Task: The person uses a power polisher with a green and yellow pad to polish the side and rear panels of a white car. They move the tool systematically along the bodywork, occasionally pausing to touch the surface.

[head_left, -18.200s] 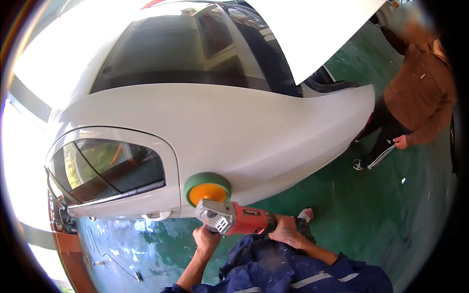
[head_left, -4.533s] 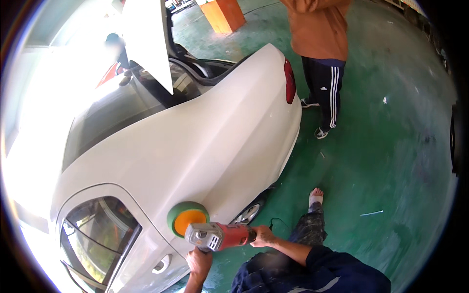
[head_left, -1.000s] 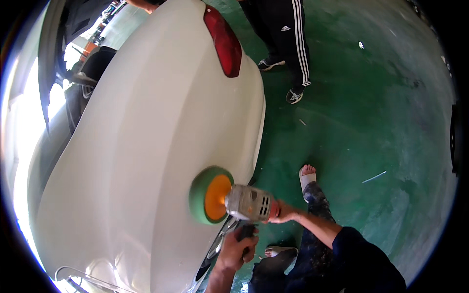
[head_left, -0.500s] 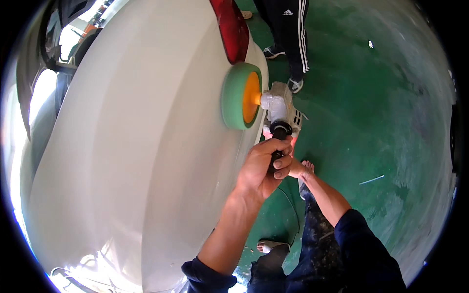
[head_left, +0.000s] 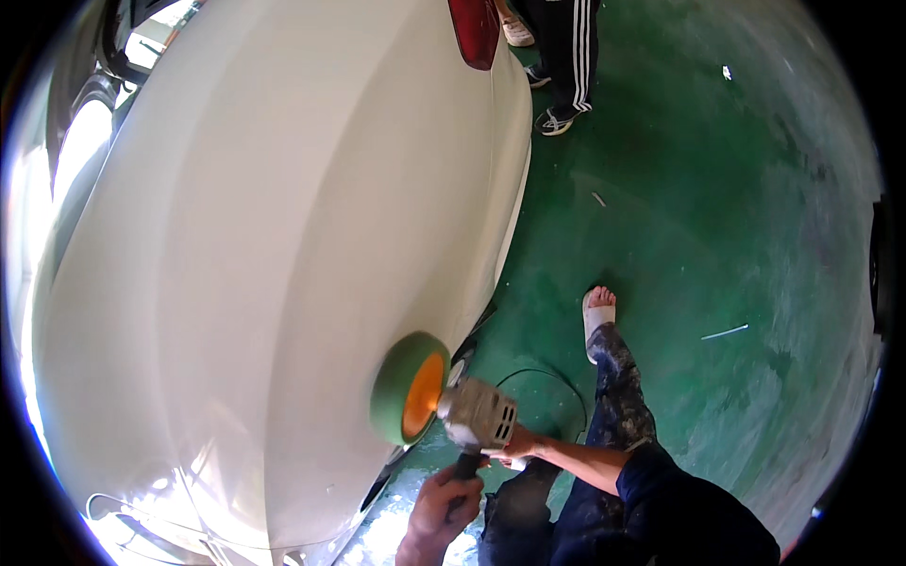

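Observation:
A polisher (head_left: 479, 415) with a grey metal head is held against the lower side of a white car body (head_left: 236, 255). Its round green foam pad (head_left: 389, 391), on an orange backing plate (head_left: 424, 400), rests tilted on the panel. My left hand (head_left: 442, 505) is closed around the black side handle (head_left: 466, 465). Behind the polisher's head, my right hand (head_left: 517, 443) grips the machine's rear part. The polisher hides most of those fingers.
A red tail light (head_left: 475, 33) is set in the car's far end. Beside it stands another person in black striped trousers (head_left: 562, 57). A black cord (head_left: 566, 382) curves over the green floor (head_left: 679, 217) near my feet. A thin white stick (head_left: 725, 332) lies to the right.
Both hands have brought the polisher toward me along the car's side, from just below the tail light to the near part of the panel. The other person's feet have shifted slightly.

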Available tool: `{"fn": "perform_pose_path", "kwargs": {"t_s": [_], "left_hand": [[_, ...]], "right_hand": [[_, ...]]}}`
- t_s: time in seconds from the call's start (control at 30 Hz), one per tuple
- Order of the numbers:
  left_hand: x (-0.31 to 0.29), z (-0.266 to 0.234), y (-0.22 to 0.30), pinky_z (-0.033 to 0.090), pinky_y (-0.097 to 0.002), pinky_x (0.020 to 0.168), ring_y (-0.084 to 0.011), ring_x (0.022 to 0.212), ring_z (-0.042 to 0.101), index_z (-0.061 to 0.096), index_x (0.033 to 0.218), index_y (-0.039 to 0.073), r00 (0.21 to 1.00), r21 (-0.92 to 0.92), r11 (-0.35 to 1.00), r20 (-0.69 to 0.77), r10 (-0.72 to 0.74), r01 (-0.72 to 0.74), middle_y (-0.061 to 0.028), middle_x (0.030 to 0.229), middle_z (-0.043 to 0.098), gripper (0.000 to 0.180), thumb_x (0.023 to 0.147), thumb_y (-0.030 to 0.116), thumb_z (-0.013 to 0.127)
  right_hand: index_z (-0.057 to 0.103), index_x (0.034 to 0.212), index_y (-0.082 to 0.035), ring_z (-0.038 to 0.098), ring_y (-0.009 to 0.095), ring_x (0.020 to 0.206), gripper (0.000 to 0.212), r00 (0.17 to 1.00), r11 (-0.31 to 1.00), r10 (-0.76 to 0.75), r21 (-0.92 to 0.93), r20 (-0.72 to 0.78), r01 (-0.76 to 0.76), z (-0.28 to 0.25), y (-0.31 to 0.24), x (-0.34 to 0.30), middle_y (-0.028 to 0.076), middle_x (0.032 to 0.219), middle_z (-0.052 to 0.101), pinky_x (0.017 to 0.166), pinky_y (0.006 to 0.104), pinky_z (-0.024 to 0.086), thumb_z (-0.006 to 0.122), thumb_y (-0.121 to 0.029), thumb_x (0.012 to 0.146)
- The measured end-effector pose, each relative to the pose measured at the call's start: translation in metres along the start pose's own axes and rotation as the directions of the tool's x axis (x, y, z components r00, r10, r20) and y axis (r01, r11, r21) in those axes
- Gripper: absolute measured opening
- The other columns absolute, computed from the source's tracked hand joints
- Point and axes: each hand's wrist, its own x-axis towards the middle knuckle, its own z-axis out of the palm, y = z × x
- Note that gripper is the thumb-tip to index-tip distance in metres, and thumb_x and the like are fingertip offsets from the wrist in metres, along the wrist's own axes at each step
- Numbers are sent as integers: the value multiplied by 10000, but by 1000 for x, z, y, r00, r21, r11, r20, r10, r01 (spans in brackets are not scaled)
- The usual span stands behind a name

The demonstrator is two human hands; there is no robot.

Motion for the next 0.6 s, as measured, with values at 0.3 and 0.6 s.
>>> {"fn": "perform_pose_path", "kwargs": {"t_s": [0.3,0.6], "left_hand": [[72,48,30,260,-227,376,-64,418,341,553,1128,15,999,10,999,26,-48,47,31,631,418,190,948,71,531],[188,101,63,243,-205,378,-32,481,353,543,1084,3,957,-121,992,290,13,23,31,675,409,145,960,78,550]], "right_hand": [[606,1119,-64,654,139,892,473,997,996,7,-86,-82,-14,-70,6,-5,13,948,669,815,339,538,855,-77,717],[437,1270,-60,671,210,1051,748,954,943,141,329,-263,-49,-155,55,23,58,1134,658,895,380,571,806,130,647]]}}
